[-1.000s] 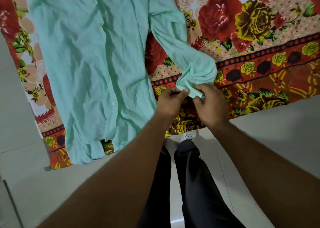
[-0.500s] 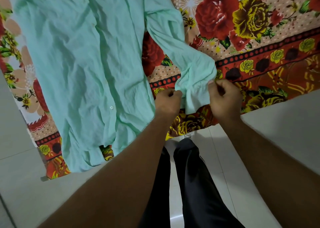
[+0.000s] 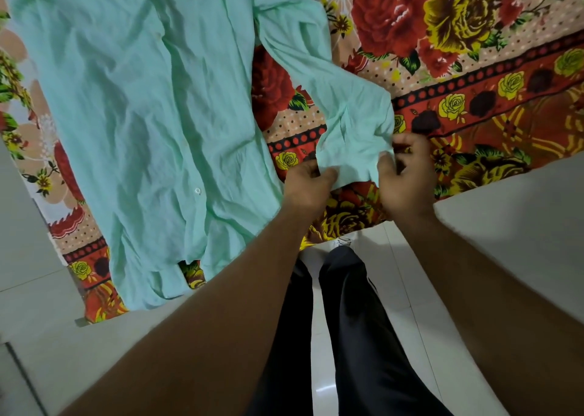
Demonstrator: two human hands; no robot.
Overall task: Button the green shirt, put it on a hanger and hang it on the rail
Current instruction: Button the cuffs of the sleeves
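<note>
The mint-green shirt (image 3: 136, 106) lies spread flat on a floral bedsheet, its hem towards me and one white button (image 3: 197, 190) showing on the front placket. Its right sleeve (image 3: 319, 68) runs down to the cuff (image 3: 354, 150) near the bed's front edge. My left hand (image 3: 308, 188) pinches the cuff's left corner. My right hand (image 3: 407, 175) pinches the cuff's right side, fingers curled on the cloth. The cuff is stretched open between both hands. No hanger or rail is in view.
The floral bedsheet (image 3: 458, 52), red and yellow roses, covers the bed and hangs over its front edge. White tiled floor (image 3: 505, 242) lies below. My dark-trousered legs (image 3: 347, 321) stand close to the bed edge.
My hands have moved apart on the cuff, spreading it wide where it was bunched between them. The view has shifted slightly.
</note>
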